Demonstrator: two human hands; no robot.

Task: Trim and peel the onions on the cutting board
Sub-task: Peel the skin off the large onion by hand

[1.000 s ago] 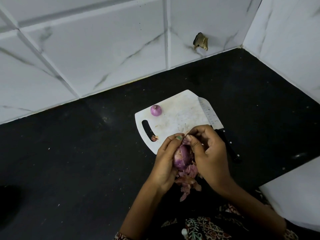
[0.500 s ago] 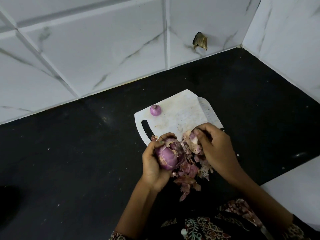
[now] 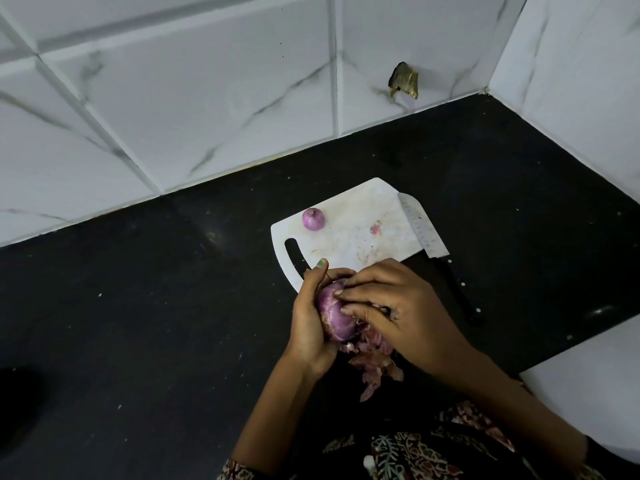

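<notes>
My left hand [image 3: 308, 317] grips a purple onion [image 3: 334, 315] just off the near edge of the white cutting board [image 3: 356, 233]. My right hand [image 3: 398, 306] lies over the onion's right side, its fingertips pinching at the skin on top. A small peeled onion [image 3: 313, 219] sits at the far left of the board. A scrap of onion skin [image 3: 375, 228] lies on the board's right part. A heap of pink peels [image 3: 375, 362] lies on the counter under my hands.
A knife [image 3: 424, 230] with a black handle lies along the board's right edge, blade pointing away. The black counter [image 3: 156, 306] meets white marble-tiled walls at the back and right. A white surface [image 3: 595, 382] borders the counter at the near right.
My right hand dropped the peel it had pulled away and came back onto the onion. A skin scrap now lies on the board's right part.
</notes>
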